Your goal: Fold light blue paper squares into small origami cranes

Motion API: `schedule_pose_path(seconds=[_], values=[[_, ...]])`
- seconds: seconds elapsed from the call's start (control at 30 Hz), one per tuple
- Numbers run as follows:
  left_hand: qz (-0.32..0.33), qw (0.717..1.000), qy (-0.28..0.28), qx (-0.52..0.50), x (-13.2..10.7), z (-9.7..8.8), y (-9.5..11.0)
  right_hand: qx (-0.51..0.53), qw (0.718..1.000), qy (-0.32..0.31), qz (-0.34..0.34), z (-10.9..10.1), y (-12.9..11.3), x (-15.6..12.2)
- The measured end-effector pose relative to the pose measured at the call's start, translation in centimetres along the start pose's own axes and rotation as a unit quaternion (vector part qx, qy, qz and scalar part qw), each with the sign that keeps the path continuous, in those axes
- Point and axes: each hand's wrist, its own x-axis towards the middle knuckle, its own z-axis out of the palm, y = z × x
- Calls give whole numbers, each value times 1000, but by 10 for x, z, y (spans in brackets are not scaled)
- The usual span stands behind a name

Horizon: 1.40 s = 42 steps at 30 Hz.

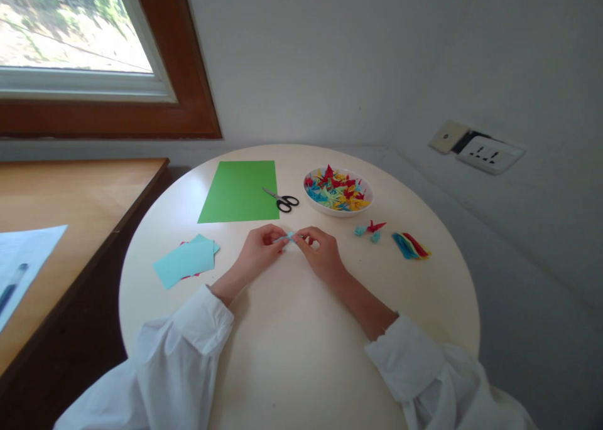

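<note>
Between my fingertips is a small light-blue piece of folded paper, mostly covered by the fingers. My left hand pinches its left end, and my right hand pinches the right end. Both hands are just above the round white table, near its middle. To the right of my right hand lie a red paper crane and small light-blue crumpled-looking paper pieces. Left of my left hand, light-blue paper sheets overlap some red paper.
Behind my hands lies a green sheet with black-handled scissors on its right edge. A white bowl holds several colourful paper cranes. Folded coloured papers rest at the right. A wooden desk stands at the left.
</note>
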Motion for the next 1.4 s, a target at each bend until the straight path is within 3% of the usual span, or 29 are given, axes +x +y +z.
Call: schedule_pose_path(seconds=[0.23, 0.7, 0.97, 1.07, 1.2, 1.4], values=[[-8, 1000, 29, 5, -1, 2, 6, -3, 1000, -2, -8, 1, 1, 0], [64, 995, 19, 70, -3, -1, 0, -16, 999, -7, -44, 0, 1, 0], [94, 987, 52, 116, -3, -3, 3, 47, 999, 3, 2, 0, 0, 1], [73, 993, 48, 75, -1, -4, 4, 85, 996, 7, 30, 0, 2, 1], [40, 998, -13, -36, -1, -3, 7, 130, 990, 6, 57, 2, 5, 1], [52, 999, -7, -10, -3, -1, 11, 164, 984, 9, 72, 4, 3, 1]])
